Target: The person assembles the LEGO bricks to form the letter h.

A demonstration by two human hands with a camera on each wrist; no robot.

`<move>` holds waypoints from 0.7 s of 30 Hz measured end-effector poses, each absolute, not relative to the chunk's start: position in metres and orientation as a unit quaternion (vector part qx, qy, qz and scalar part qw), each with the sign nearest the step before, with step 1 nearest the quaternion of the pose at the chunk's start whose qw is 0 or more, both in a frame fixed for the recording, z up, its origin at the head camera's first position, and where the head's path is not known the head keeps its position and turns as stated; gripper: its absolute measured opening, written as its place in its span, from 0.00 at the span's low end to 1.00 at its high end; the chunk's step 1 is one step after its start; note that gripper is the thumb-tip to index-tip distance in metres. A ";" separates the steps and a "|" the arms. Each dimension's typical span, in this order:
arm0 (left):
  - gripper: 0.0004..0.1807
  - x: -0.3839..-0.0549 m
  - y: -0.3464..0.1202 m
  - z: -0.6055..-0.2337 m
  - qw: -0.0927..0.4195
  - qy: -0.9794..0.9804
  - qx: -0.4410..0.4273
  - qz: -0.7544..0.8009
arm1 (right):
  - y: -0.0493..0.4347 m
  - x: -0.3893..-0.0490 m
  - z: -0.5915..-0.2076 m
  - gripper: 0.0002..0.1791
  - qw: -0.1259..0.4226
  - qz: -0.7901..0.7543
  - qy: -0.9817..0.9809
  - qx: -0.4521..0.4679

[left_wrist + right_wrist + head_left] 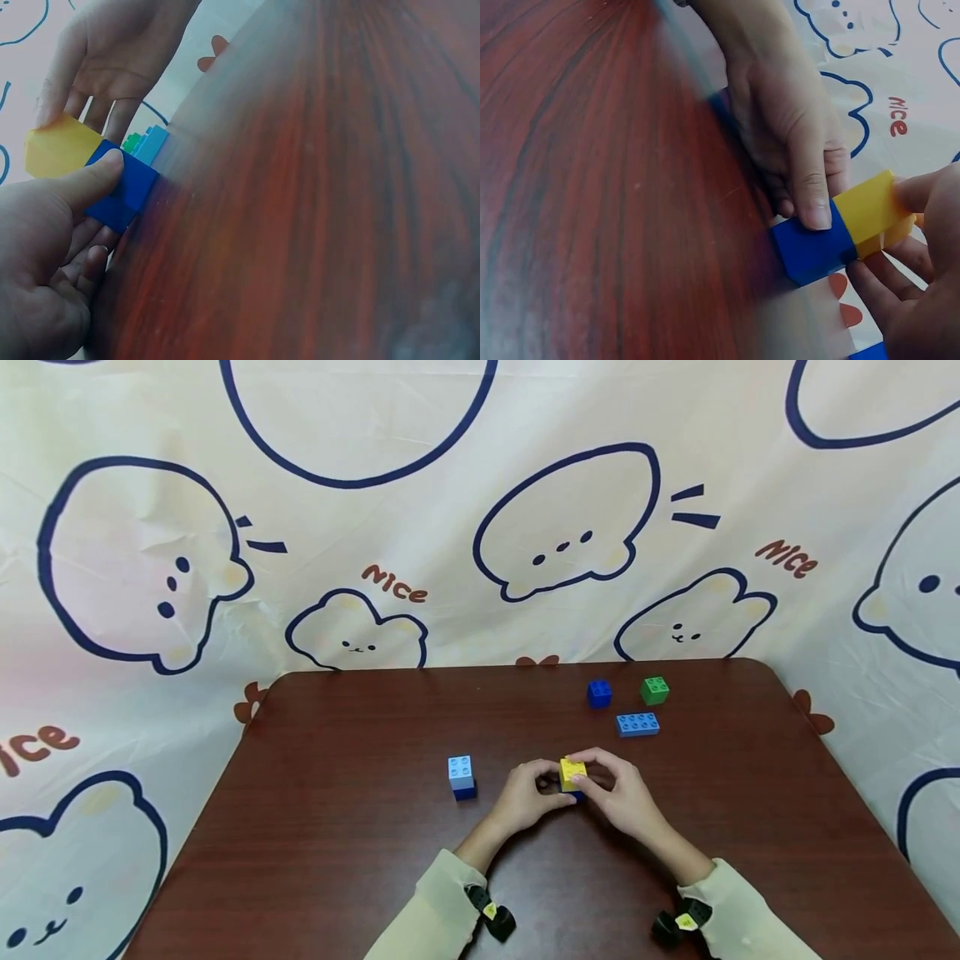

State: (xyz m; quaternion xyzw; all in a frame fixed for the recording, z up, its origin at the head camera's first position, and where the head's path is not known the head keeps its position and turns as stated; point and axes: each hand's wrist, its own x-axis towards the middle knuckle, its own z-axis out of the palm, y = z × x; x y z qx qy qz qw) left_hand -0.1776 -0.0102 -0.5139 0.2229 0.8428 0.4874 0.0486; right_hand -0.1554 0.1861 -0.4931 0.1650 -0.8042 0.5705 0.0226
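Note:
A yellow brick (572,773) sits on top of a dark blue brick (810,249), near the middle of the table. My left hand (522,797) pinches the dark blue brick, its thumb pressed along the near side. From the other side my right hand (624,793) grips the yellow brick between thumb and fingers. In both wrist views the two bricks meet face to face; whether they are fully pressed together I cannot tell. Left of my left hand stands a pair of stacked bricks, a light blue one (460,770) over a dark blue one (465,794).
Farther back on the right of the brown table (337,860) lie a blue brick (599,694), a green brick (655,691) and a longer light blue brick (637,724). A patterned cloth (450,527) hangs behind the table's back edge.

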 end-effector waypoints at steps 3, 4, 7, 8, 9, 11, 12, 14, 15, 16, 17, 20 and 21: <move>0.20 -0.178 -0.010 -0.514 0.050 0.843 0.231 0.484 | 0.186 -0.155 -0.493 0.13 0.025 0.575 -0.801 0.165; 0.20 -0.178 -0.010 -0.513 0.052 0.843 0.233 0.482 | 0.186 -0.155 -0.492 0.13 0.024 0.578 -0.799 0.165; 0.20 -0.176 -0.012 -0.511 0.059 0.843 0.239 0.479 | 0.186 -0.155 -0.492 0.13 0.017 0.583 -0.795 0.167; 0.21 -0.175 -0.013 -0.510 0.064 0.843 0.239 0.478 | 0.185 -0.155 -0.492 0.13 0.013 0.585 -0.794 0.167; 0.21 -0.174 -0.015 -0.509 0.070 0.842 0.240 0.478 | 0.185 -0.155 -0.492 0.13 0.011 0.586 -0.793 0.168; 0.24 -0.171 -0.017 -0.506 0.081 0.839 0.245 0.479 | 0.185 -0.155 -0.492 0.13 0.009 0.585 -0.794 0.166; 0.26 -0.170 -0.019 -0.505 0.087 0.836 0.247 0.482 | 0.185 -0.155 -0.492 0.13 0.008 0.585 -0.795 0.164; 0.30 -0.167 -0.023 -0.502 0.101 0.831 0.250 0.487 | 0.184 -0.154 -0.491 0.14 0.007 0.583 -0.797 0.159; 0.31 -0.166 -0.025 -0.500 0.106 0.829 0.253 0.488 | 0.185 -0.154 -0.491 0.14 0.007 0.582 -0.798 0.156; 0.32 -0.165 -0.027 -0.499 0.110 0.828 0.253 0.488 | 0.185 -0.154 -0.490 0.14 0.006 0.581 -0.799 0.154; 0.32 -0.164 -0.029 -0.497 0.113 0.828 0.254 0.488 | 0.185 -0.154 -0.490 0.14 0.005 0.581 -0.800 0.152; 0.32 -0.159 -0.037 -0.492 0.120 0.829 0.255 0.483 | 0.185 -0.154 -0.488 0.14 0.004 0.579 -0.802 0.146; 0.31 -0.158 -0.039 -0.490 0.122 0.829 0.256 0.481 | 0.185 -0.154 -0.487 0.14 0.004 0.578 -0.803 0.144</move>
